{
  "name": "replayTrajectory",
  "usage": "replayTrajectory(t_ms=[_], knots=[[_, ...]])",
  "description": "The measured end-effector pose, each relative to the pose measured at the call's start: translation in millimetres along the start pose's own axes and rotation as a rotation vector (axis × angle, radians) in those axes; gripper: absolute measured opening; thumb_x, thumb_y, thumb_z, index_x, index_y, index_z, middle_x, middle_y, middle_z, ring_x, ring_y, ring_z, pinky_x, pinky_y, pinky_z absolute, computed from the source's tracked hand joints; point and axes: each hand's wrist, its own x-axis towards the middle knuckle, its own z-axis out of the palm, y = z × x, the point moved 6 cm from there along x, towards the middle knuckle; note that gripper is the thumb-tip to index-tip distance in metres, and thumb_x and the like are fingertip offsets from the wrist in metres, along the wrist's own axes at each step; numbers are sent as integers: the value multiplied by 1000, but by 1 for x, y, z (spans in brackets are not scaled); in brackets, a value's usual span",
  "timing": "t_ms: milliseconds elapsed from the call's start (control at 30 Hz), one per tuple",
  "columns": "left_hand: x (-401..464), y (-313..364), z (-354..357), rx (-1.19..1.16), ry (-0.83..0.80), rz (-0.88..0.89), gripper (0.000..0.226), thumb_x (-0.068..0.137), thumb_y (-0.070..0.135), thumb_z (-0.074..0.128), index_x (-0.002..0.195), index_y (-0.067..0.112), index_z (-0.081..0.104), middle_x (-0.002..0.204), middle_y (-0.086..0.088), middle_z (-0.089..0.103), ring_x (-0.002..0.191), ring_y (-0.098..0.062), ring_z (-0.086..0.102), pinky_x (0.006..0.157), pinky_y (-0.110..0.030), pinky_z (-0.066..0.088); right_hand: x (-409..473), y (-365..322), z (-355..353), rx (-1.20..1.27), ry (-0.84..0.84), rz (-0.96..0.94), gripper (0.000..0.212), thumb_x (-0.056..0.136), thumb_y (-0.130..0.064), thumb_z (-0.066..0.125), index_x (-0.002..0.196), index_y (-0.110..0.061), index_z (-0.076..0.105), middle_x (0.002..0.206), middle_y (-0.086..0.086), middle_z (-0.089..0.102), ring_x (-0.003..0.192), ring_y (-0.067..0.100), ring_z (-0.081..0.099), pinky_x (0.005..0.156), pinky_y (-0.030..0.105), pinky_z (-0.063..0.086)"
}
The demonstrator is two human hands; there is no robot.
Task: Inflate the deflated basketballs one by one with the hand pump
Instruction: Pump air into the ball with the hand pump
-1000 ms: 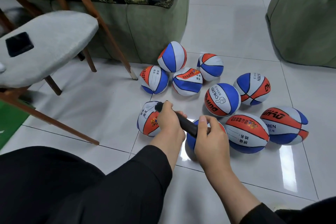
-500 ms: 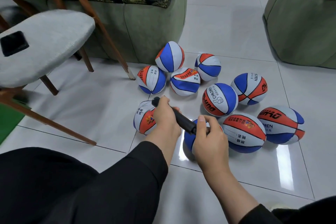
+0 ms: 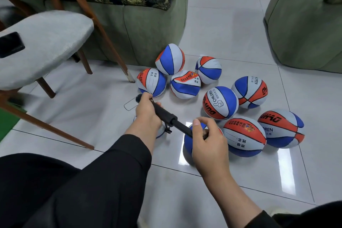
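- Since the earlier frame, the pump [image 3: 167,116] handle has been drawn out to the upper left by the left hand [image 3: 148,114], so that more of the barrel is shown between the hands.
- The stroke is best made straight along the barrel, with the nozzle end kept steady at the valve; a sideways pull could bend or loosen the needle, it is judged.
- The handle is gripped by the left hand, fingers curled round it.
- The nozzle end is pinched by the right hand [image 3: 209,144], thumb and fingers closed on it, with the hand rested on the ball [image 3: 188,140].
- That ball lies on the tiles [image 3: 240,181] just beside a neighbour [image 3: 244,137]; the needle itself is hidden.
- Seven other balls are clustered beyond.
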Motion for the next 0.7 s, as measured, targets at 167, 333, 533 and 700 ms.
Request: replayTrajectory(t_ms=[167,333,533,700], knots=[[-22,-37,15,-7,-48,-65,18,89,31,66,91,16,55,48,5,55,53,-14,52,59,-27,45,4,4,-1,-33,63,21,21,101,-47,44,100,-32,60,63,-3,59,68,13,57,64,39,47],[-36,-52,19,4,-34,-53,19,91,31,63,91,13,57,47,3,55,54,-17,54,60,-28,46,8,7,3,-52,41,52,23,102,-47,41,102,-32,58,69,-3,64,76,17,61,69,39,49],[-19,-17,11,-5,-15,-47,16,87,28,67,88,17,56,61,1,57,60,-17,53,58,-28,47,2,-5,0,-8,13,17,22,99,-51,46,104,-35,59,63,-3,59,67,10,58,67,40,50],[-6,-4,6,-13,-18,-15,16,86,27,68,91,16,58,58,0,58,60,-18,55,64,-31,52,-1,-6,-4,-15,25,4,24,98,-52,43,99,-34,59,60,-1,56,67,11,56,64,39,48]])
